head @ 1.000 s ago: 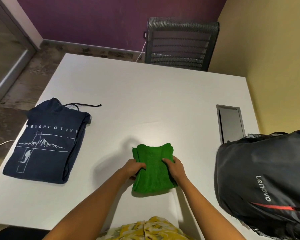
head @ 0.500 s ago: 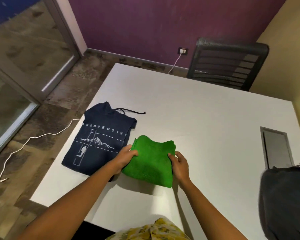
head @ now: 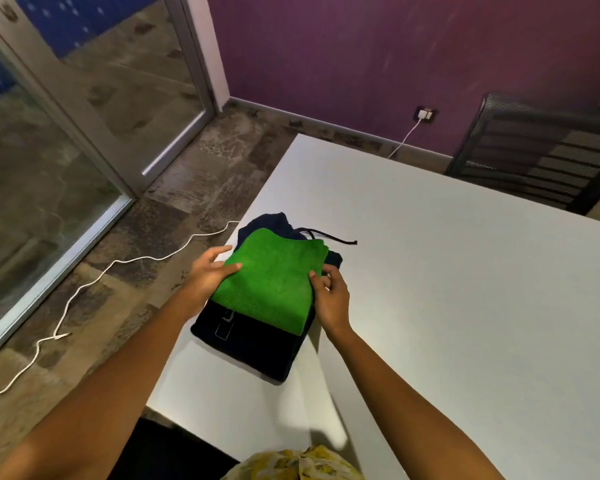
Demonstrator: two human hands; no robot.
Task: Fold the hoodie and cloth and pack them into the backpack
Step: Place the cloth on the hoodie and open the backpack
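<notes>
Green terry is what you have under your fingers: the folded cloth [head: 274, 282] lies on top of the folded navy hoodie [head: 257, 344], near the left edge of the white table [head: 447, 271]. Your left hand [head: 207, 275] holds the cloth's left edge, thumb on top and fingers spread loosely beyond it; your right hand [head: 329, 296] pinches the right edge with curled fingers. The stack's long axis runs away from you, so your hands flank its long sides, about equally near. The backpack is out of view, so the stack must likely be lifted together and carried to it.
</notes>
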